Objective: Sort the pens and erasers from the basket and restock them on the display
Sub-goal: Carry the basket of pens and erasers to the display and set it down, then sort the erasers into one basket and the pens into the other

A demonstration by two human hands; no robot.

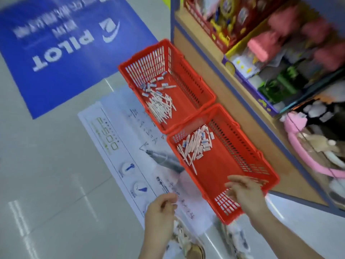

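Glossy red moulded plastic throughout the near basket (222, 180), slotted walls and a smooth floor; the same hard, shiny plastic for the far basket (188, 101); smooth white plastic barrels on the pens (160, 106); blue-and-white wrappers round the erasers (155, 85), material too small to tell; polished pale floor tiles (46, 165), glossy enough to carry streaks of reflected light; matt blue printed film for the floor banner (74, 75); thin white printed sheet (119, 128) beside it, smooth with a faint sheen; matt tan wood-like board, blue-edged, on the shelf unit (233, 101); soft fuzzy pink cloth on the plush toys (317, 30).
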